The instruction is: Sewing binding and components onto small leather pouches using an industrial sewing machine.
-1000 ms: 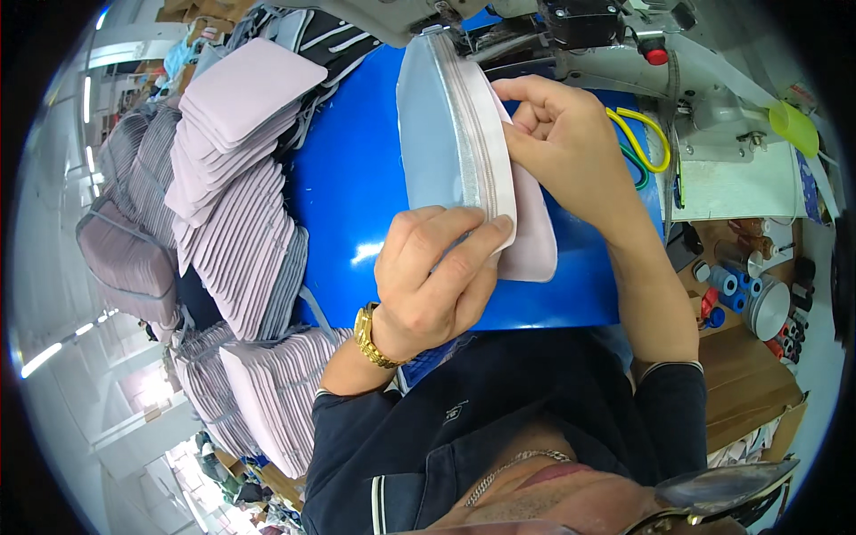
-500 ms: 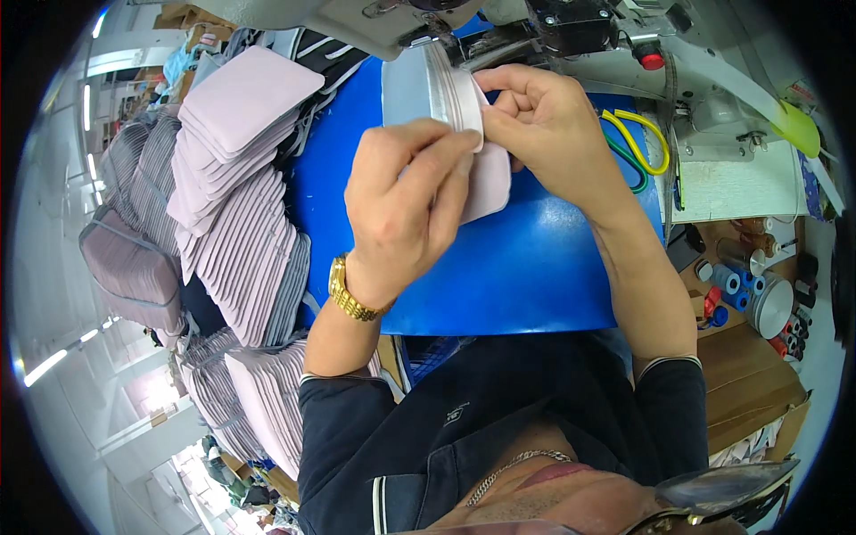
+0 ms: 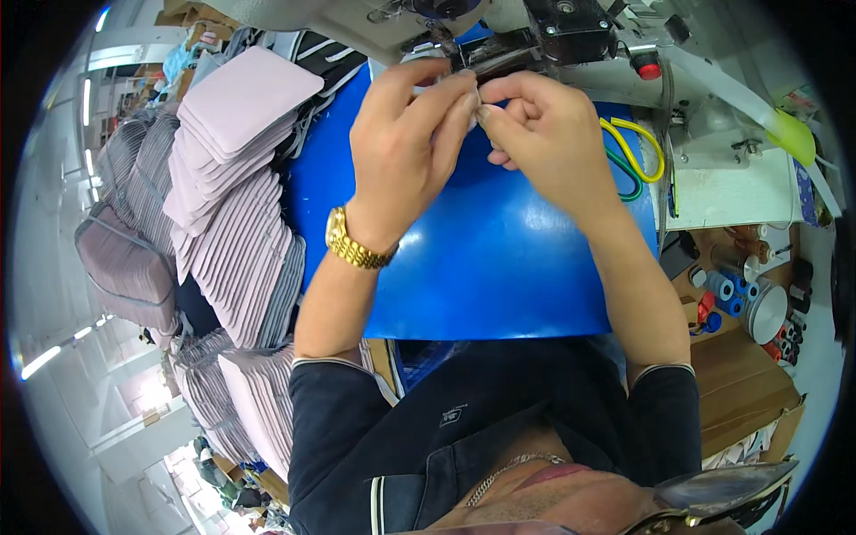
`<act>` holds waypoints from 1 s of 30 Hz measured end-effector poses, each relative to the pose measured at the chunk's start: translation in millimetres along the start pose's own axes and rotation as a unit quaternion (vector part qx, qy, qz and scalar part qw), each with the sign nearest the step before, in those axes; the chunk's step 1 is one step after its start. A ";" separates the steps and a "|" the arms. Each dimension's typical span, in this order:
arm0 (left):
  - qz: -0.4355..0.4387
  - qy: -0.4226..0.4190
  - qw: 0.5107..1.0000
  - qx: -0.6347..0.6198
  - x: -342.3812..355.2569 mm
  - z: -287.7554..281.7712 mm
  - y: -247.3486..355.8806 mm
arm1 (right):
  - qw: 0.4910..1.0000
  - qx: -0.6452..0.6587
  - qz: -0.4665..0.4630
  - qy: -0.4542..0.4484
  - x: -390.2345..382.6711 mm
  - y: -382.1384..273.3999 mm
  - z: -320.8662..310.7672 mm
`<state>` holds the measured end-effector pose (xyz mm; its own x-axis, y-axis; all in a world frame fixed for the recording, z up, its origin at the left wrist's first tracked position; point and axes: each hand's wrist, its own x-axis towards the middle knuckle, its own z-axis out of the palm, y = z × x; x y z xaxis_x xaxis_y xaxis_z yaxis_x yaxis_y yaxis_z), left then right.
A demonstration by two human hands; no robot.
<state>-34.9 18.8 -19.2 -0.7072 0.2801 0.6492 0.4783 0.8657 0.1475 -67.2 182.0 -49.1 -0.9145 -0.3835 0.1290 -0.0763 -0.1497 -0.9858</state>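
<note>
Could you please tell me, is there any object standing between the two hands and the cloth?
No, nothing visible: fingers of the left hand and right hand already meet at the cloth. The hands hide most of it.

The hands (image 3: 403, 134) (image 3: 551, 129) largely hide the pale fabric (image 3: 475, 100); the top edge crops the grey machine (image 3: 325, 20).

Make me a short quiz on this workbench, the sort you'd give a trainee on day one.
1. Which wrist bears the gold watch? A: right. B: left.
2. True or false: the left hand and the right hand are close together, near the machine.
3. Fill in: the pale pink pieces are stacked beside the ____ surface.

Key: 1. B; 2. true; 3. blue.
</note>
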 end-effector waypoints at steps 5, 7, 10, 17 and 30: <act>-0.076 0.100 0.990 -0.067 -39.7 2.9 12.0 | 0.996 0.085 -0.035 0.005 -36.4 -11.9 13.3; -0.197 0.106 0.965 -0.134 -48.0 1.4 9.4 | 0.998 0.051 -0.023 -0.020 -38.4 -6.7 20.2; -0.304 0.134 0.904 -0.270 -52.1 -3.4 6.3 | 0.988 0.120 0.038 -0.088 -33.4 3.8 31.4; 0.034 0.025 0.999 0.034 -41.0 -6.3 -3.0 | 0.964 0.263 0.022 -0.033 -26.7 4.5 37.2; 0.094 -0.100 0.986 0.092 -17.6 -30.0 -6.2 | 0.982 0.140 0.120 -0.038 -3.0 57.2 51.1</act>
<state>-9.7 -4.0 -9.2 -0.7124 0.5022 0.4901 0.5206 0.8466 -0.1108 -48.6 128.0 -100.4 -0.8596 -0.5037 -0.0863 0.2606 -0.2868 -0.9219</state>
